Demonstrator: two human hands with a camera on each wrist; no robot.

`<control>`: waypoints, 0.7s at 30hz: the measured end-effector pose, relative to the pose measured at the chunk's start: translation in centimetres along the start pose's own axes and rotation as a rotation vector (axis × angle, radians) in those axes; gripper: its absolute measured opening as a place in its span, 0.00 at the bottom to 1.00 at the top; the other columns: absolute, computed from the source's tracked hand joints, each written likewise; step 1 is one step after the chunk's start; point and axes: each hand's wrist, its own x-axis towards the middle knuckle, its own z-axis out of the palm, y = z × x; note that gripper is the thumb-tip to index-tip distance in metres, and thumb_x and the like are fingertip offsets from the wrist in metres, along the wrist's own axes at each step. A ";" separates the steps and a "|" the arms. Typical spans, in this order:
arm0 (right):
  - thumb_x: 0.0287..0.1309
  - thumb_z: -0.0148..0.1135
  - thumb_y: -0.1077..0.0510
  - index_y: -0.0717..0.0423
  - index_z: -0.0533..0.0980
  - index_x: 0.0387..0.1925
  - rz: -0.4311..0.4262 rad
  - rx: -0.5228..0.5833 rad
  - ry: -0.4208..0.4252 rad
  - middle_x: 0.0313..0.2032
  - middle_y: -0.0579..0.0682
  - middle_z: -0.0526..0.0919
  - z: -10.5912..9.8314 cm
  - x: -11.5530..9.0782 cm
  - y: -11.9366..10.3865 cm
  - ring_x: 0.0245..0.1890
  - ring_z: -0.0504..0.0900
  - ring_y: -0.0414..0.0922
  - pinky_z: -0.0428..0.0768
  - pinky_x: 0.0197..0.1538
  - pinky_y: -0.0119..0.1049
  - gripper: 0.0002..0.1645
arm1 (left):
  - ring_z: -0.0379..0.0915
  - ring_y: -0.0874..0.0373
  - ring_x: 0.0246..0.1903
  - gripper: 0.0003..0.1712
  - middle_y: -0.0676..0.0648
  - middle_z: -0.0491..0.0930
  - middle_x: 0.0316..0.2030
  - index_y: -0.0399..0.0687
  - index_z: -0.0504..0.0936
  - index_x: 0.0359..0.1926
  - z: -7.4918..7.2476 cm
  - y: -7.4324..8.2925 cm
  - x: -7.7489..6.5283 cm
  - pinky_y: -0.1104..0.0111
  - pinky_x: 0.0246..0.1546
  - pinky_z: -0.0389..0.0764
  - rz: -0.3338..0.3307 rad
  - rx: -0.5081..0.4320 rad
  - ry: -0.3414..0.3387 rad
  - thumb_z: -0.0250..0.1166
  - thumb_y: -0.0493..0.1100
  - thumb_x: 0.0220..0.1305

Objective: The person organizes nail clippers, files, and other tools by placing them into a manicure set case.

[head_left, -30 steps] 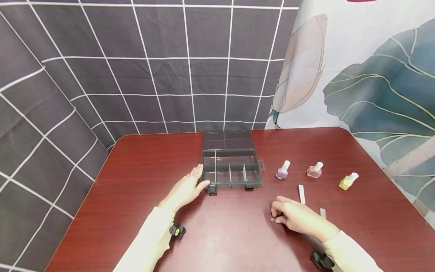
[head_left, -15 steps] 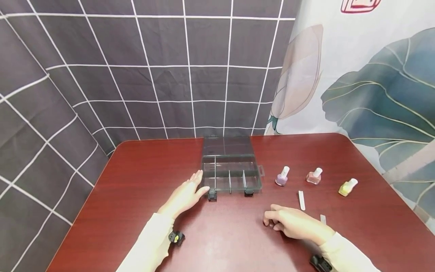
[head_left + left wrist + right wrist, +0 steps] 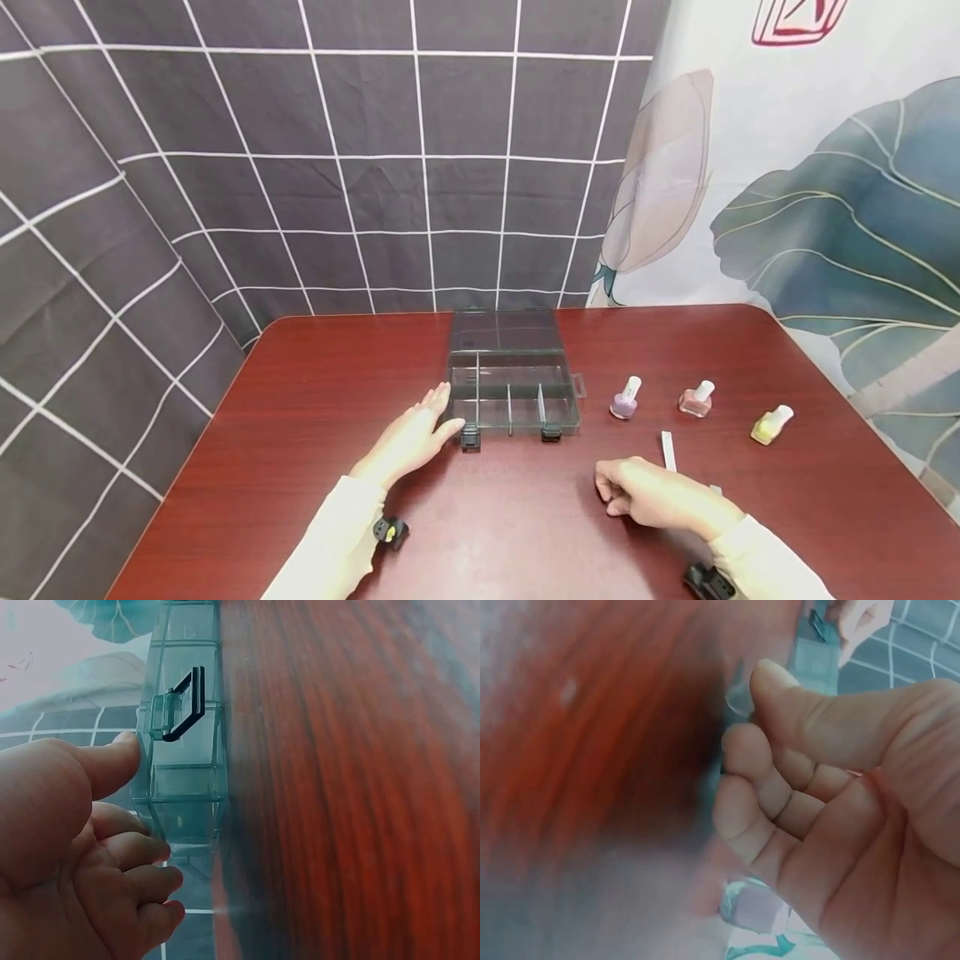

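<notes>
My left hand [image 3: 405, 437] lies with fingers extended against the left side of a clear divided storage box [image 3: 491, 414], whose lid stands raised at the back. In the left wrist view, the thumb and fingertips meet the box's end, close to a black latch [image 3: 196, 701]. My right hand [image 3: 648, 493] is low over the table, right of the box and nearer me, its fingers curled. In the right wrist view, a small clear curved piece [image 3: 739, 700] shows at the thumb and index fingertips, pinched there; its kind is not clear.
Beyond my right hand stand purple [image 3: 623, 400], pink [image 3: 697, 400] and yellow nail polish bottles [image 3: 771, 425]. A slim silver nail clipper [image 3: 668, 451] lies just past the hand. Another flat silver piece [image 3: 716, 489] is mostly hidden behind the wrist. Cloth hangs behind the table.
The head view has tilted up, so the table sits lower in it. My right hand has shifted slightly left and then back right. My left hand stays at the box.
</notes>
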 end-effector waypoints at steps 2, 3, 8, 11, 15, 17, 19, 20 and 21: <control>0.42 0.68 0.68 0.48 0.66 0.19 0.037 0.025 0.002 0.16 0.33 0.64 -0.3 -0.2 0.1 0.19 0.63 0.27 0.65 0.22 0.24 0.19 | 0.50 0.46 0.67 0.38 0.40 0.56 0.68 0.35 0.58 0.68 0.1 -0.1 0.1 0.53 0.64 0.54 0.002 0.004 -0.001 0.54 0.55 0.67; 0.43 0.68 0.67 0.47 0.67 0.19 0.041 0.033 0.006 0.16 0.33 0.65 -0.5 -0.3 0.1 0.18 0.64 0.27 0.66 0.22 0.24 0.18 | 0.50 0.46 0.67 0.38 0.40 0.56 0.68 0.35 0.58 0.68 0.1 -0.1 0.1 0.53 0.63 0.54 0.003 0.005 0.001 0.54 0.55 0.67; 0.49 0.65 0.67 0.47 0.69 0.19 0.029 0.092 0.032 0.15 0.35 0.69 -1.1 -0.4 0.3 0.17 0.68 0.27 0.69 0.21 0.25 0.15 | 0.50 0.45 0.67 0.38 0.40 0.57 0.67 0.35 0.59 0.68 0.0 -0.2 0.3 0.52 0.63 0.54 0.003 0.013 0.007 0.54 0.56 0.66; 0.51 0.64 0.67 0.47 0.70 0.21 0.013 0.109 0.069 0.16 0.35 0.70 -1.3 -0.3 0.3 0.17 0.69 0.28 0.70 0.22 0.26 0.15 | 0.50 0.45 0.67 0.38 0.39 0.57 0.67 0.34 0.59 0.67 0.0 -0.2 0.3 0.52 0.63 0.54 0.003 0.020 0.006 0.54 0.55 0.67; 0.52 0.64 0.67 0.47 0.70 0.22 -0.009 0.102 0.147 0.17 0.35 0.70 -1.7 0.0 0.1 0.18 0.68 0.28 0.70 0.24 0.26 0.15 | 0.51 0.45 0.66 0.37 0.39 0.57 0.67 0.34 0.60 0.67 -0.1 0.0 0.3 0.52 0.63 0.54 0.003 0.017 0.005 0.55 0.54 0.67; 0.51 0.64 0.67 0.46 0.69 0.23 -0.029 0.082 0.196 0.18 0.34 0.69 -1.8 0.1 0.0 0.19 0.68 0.28 0.70 0.24 0.26 0.15 | 0.51 0.45 0.66 0.37 0.40 0.57 0.67 0.35 0.59 0.67 -0.1 0.1 0.2 0.53 0.63 0.54 -0.001 0.014 0.003 0.55 0.54 0.67; 0.51 0.65 0.67 0.46 0.69 0.23 -0.051 0.054 0.248 0.19 0.34 0.69 -1.8 0.3 -0.1 0.20 0.68 0.28 0.69 0.25 0.26 0.16 | 0.51 0.45 0.66 0.37 0.40 0.57 0.67 0.35 0.59 0.67 -0.1 0.1 0.2 0.53 0.63 0.54 -0.002 0.012 0.002 0.55 0.54 0.67; 0.50 0.65 0.67 0.45 0.69 0.23 -0.060 0.029 0.276 0.19 0.33 0.68 -1.8 0.4 -0.2 0.20 0.68 0.28 0.68 0.25 0.25 0.16 | 0.51 0.45 0.66 0.37 0.40 0.57 0.67 0.34 0.59 0.67 -0.1 0.1 0.2 0.53 0.63 0.54 -0.002 0.008 0.002 0.55 0.54 0.67; 0.49 0.66 0.66 0.44 0.69 0.23 -0.066 0.008 0.307 0.19 0.33 0.68 -1.8 0.5 -0.2 0.20 0.67 0.28 0.68 0.26 0.24 0.17 | 0.51 0.45 0.67 0.37 0.40 0.57 0.67 0.35 0.59 0.67 -0.1 0.1 0.1 0.53 0.63 0.54 -0.005 0.007 0.000 0.55 0.55 0.66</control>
